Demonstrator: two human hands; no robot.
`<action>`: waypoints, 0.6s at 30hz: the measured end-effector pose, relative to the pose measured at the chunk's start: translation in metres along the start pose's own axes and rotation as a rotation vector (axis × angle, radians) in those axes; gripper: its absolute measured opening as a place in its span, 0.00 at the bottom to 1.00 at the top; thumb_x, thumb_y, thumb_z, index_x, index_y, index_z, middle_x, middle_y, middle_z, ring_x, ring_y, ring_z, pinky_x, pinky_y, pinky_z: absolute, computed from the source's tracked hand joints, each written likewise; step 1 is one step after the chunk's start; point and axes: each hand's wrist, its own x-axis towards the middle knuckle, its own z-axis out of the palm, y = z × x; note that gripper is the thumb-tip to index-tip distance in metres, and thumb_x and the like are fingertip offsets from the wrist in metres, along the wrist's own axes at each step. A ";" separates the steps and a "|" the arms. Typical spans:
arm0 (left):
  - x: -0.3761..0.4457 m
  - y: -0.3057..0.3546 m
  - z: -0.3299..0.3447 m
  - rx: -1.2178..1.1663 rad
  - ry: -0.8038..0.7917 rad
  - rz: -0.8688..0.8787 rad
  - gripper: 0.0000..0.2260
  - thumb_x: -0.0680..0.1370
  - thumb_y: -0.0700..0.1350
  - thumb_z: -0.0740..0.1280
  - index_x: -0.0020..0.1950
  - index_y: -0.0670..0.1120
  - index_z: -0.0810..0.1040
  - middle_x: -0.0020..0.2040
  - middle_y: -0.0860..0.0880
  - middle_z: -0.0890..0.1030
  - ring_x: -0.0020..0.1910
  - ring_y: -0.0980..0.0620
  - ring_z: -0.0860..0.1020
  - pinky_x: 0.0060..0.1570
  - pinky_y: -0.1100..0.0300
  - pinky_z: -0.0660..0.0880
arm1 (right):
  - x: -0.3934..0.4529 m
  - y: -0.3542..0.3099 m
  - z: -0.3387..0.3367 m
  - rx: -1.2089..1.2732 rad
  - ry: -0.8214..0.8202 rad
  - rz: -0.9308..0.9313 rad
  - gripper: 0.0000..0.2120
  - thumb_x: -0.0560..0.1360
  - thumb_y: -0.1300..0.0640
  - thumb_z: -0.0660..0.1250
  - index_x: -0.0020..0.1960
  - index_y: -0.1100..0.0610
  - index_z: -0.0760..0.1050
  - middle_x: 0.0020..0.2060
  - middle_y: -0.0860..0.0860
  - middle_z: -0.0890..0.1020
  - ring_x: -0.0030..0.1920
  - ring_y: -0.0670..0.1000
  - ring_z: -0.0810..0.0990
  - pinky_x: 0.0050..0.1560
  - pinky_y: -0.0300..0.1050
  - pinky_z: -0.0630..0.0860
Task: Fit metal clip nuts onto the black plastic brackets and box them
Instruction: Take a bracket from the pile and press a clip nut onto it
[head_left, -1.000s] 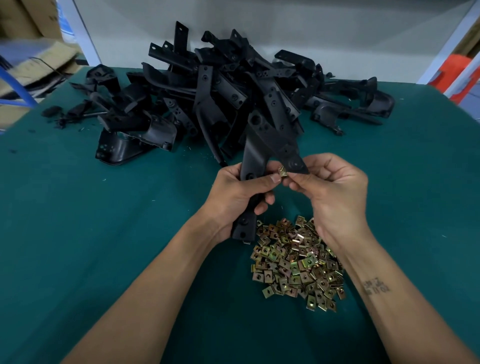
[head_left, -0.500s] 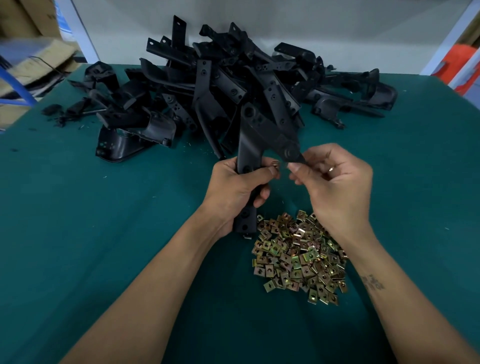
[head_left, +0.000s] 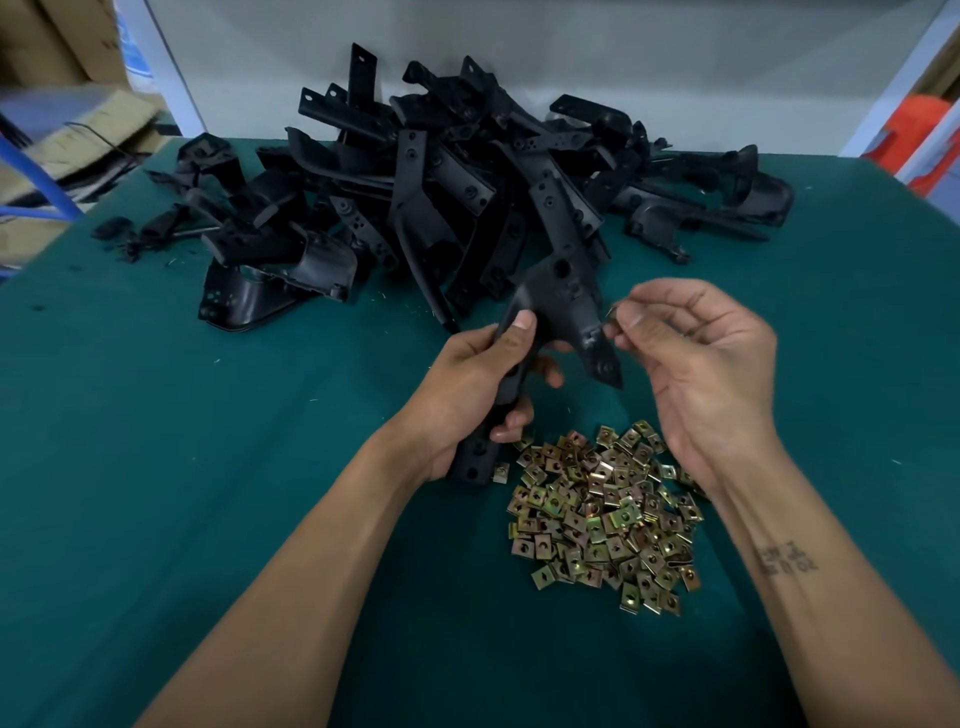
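Centre frame, the left hand (head_left: 470, 395) wraps its fingers round a black bracket (head_left: 558, 312), tilting the tab end rightward, likely so a clip can slide on. The right hand (head_left: 696, 358), palm up, pinches one small clip nut (head_left: 612, 313) just beside that tab. Loose clips (head_left: 602, 514) lie heaped on the table (head_left: 208, 467) below; spare brackets (head_left: 467, 192) pile up top.

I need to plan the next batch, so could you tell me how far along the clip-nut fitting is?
Early on, it seems. Done: one clip nut appears to sit at the lower end of the held bracket. In hand: the left hand grips that bracket while the right hand pinches a small clip beside its arm. Left: a large bracket pile and the loose nut heap; no box is in view.
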 end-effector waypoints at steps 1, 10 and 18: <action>0.000 -0.001 0.001 0.008 -0.013 0.013 0.18 0.84 0.59 0.62 0.49 0.48 0.84 0.41 0.45 0.80 0.24 0.52 0.67 0.23 0.63 0.65 | -0.001 -0.001 0.001 0.015 -0.007 0.018 0.12 0.67 0.64 0.76 0.49 0.62 0.81 0.39 0.55 0.85 0.40 0.51 0.84 0.45 0.40 0.80; 0.001 0.000 0.003 -0.029 -0.039 0.013 0.17 0.83 0.60 0.64 0.47 0.48 0.82 0.33 0.49 0.64 0.22 0.55 0.61 0.22 0.64 0.63 | -0.003 -0.003 0.003 -0.001 -0.063 0.013 0.12 0.67 0.64 0.75 0.50 0.60 0.81 0.41 0.54 0.85 0.43 0.50 0.83 0.46 0.40 0.80; 0.001 0.002 0.004 -0.045 -0.057 -0.005 0.17 0.83 0.59 0.63 0.48 0.47 0.82 0.32 0.49 0.63 0.22 0.56 0.61 0.21 0.65 0.62 | -0.004 -0.004 0.001 0.020 -0.100 -0.014 0.16 0.68 0.76 0.71 0.52 0.63 0.79 0.42 0.55 0.84 0.45 0.50 0.82 0.51 0.41 0.80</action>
